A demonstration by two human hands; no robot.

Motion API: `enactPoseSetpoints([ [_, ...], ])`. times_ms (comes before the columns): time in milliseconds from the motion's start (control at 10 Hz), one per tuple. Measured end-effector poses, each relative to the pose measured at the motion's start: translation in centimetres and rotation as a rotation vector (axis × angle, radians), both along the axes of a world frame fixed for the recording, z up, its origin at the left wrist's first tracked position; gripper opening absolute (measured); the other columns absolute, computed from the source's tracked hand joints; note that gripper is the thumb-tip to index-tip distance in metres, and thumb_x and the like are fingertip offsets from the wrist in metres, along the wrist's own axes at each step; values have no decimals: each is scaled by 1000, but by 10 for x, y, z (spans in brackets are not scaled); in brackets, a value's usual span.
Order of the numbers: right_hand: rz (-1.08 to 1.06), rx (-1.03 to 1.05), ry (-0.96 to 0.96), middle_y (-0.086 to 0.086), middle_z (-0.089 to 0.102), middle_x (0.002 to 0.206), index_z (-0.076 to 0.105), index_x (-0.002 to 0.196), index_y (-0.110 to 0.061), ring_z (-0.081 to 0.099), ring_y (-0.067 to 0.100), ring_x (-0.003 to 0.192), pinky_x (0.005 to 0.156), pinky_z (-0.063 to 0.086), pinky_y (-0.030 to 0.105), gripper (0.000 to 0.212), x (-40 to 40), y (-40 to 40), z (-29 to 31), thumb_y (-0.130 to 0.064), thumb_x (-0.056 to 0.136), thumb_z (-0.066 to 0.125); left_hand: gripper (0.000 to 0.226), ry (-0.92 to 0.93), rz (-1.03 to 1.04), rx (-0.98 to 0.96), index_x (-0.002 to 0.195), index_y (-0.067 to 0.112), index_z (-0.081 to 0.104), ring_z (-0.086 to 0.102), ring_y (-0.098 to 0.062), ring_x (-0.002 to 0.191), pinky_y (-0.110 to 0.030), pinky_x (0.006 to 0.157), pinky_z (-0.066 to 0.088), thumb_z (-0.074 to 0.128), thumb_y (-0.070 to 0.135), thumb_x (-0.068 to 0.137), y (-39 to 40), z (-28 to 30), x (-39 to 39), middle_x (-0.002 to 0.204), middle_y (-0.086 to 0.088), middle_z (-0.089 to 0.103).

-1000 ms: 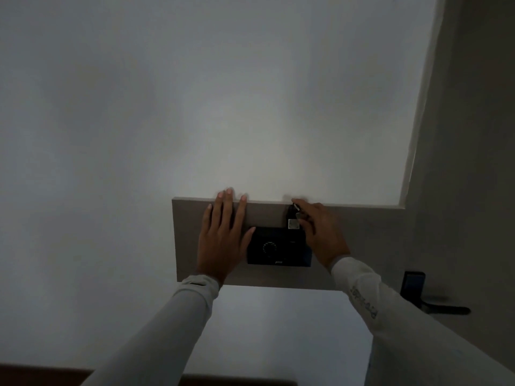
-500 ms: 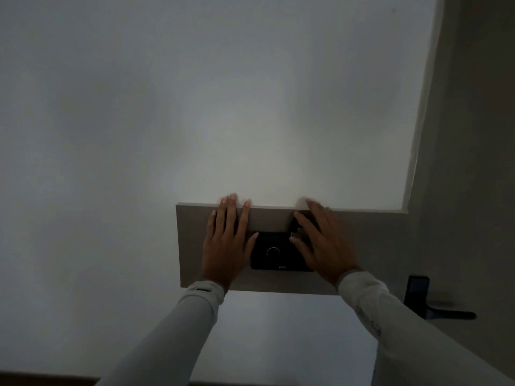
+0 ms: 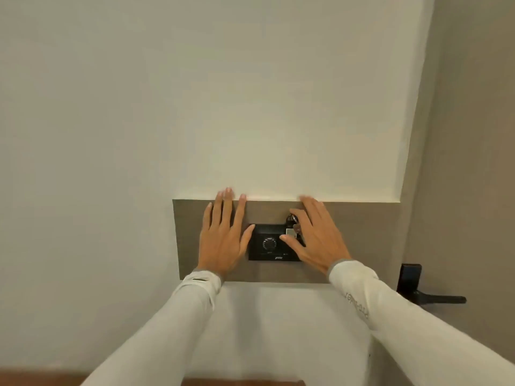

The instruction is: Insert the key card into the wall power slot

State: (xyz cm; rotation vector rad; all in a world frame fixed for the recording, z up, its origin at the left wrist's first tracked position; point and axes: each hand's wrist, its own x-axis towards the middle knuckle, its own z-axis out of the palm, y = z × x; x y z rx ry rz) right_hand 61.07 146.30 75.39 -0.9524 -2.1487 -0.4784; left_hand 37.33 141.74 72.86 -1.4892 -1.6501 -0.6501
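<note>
On the brown panel [image 3: 362,240], both hands lie flat and spread, holding nothing. Left hand [image 3: 223,238] rests palm-down just left of the black slot unit [image 3: 271,243], its thumb touching the unit's left edge, fingertips reaching the panel's top edge. Right hand [image 3: 317,238] covers the unit's right side, thumb lying across its face. Between that thumb and forefinger sits the card [image 3: 290,232], a small pale tab showing at the unit's upper right, seated in the slot as far as can be seen; a key ring [image 3: 292,218] with a key hangs above and beside it, close against the right forefinger. A round dial [image 3: 269,243] marks the unit's middle.

Plenty of bare panel runs to the right of the right hand, and a narrower strip to the left of the left hand. White wall [image 3: 195,93] spreads above and below. Far right, a door [image 3: 473,162] with a dark handle [image 3: 429,291] stands well apart from the hands.
</note>
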Motion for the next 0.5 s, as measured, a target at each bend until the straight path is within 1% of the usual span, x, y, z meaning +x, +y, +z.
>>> enactPoseSetpoints([
  [100,-42,-38,-55,16,33,159,50,137,-14,25,32,150,123,23,48,70,3,-1,2,-64,89,42,73,-12,-1,-44,166,15,21,21,-39,160,-60,126,33,26,57,106,-8,3,4,173,-23,21],
  [200,-33,-80,-77,15,32,159,47,140,-15,24,33,151,125,20,47,72,6,-3,6,-65,88,42,75,15,4,-60,166,15,20,20,-38,160,-61,126,32,24,60,105,-18,-2,7,173,-23,20],
  [300,-6,-179,-101,12,27,162,38,147,-16,19,30,152,125,20,43,72,7,-7,13,-61,90,43,75,14,26,-64,165,14,24,25,-39,159,-61,123,37,26,59,105,-33,-2,9,172,-23,24],
  [400,86,-314,-40,8,21,164,21,154,-24,16,25,153,125,19,40,75,12,-16,33,-57,91,46,75,36,18,-20,164,14,28,30,-39,157,-61,121,40,29,60,105,-46,14,12,170,-23,29],
  [500,163,-366,25,5,3,169,9,156,-32,12,24,155,124,21,43,78,10,-44,44,-53,92,49,74,68,26,41,163,14,31,31,-38,157,-60,122,40,33,60,105,-66,43,17,170,-22,31],
])
